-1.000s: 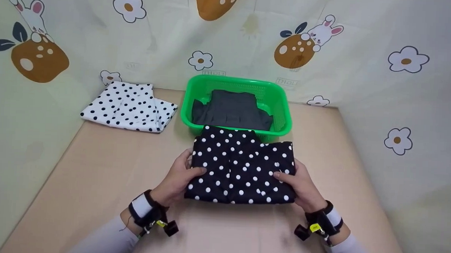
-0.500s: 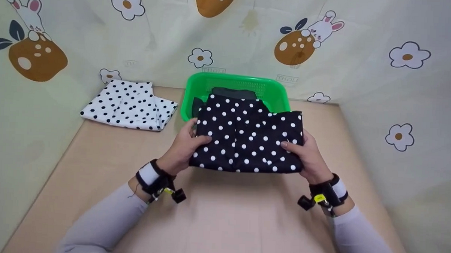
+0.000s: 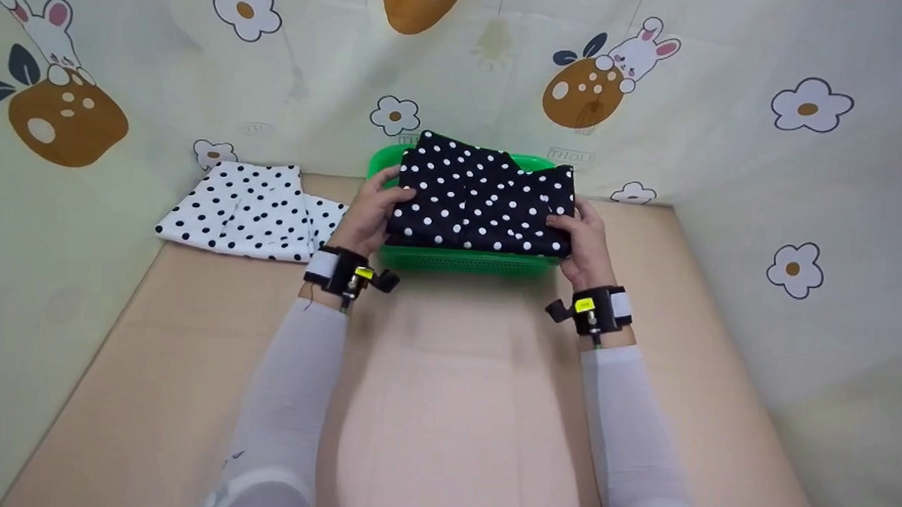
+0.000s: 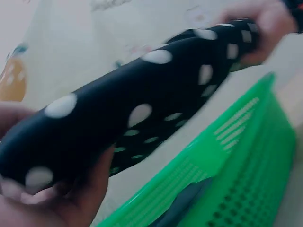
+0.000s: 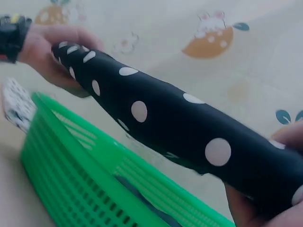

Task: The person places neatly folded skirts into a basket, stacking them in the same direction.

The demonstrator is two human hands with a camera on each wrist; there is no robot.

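Observation:
Both hands hold a folded black garment with white polka dots (image 3: 483, 198), one at each side. My left hand (image 3: 370, 215) grips its left edge, thumb on top and fingers underneath. On the right edge, my right hand (image 3: 585, 239) pinches it the same way. The garment is over the green plastic basket (image 3: 469, 263) and covers most of its opening in the head view. Both wrist views show it above the basket's rim, with a gap below. Part of a dark grey cloth (image 4: 187, 201) shows inside the basket in the left wrist view.
A folded white garment with black dots (image 3: 235, 208) lies on the table (image 3: 447, 373) left of the basket. Close behind the basket hangs a printed curtain (image 3: 314, 91), which continues along both sides of the table.
Both hands have carried the black polka-dot garment forward, away from the body, from in front of the basket to over it. The grey cloth is now hidden in the head view.

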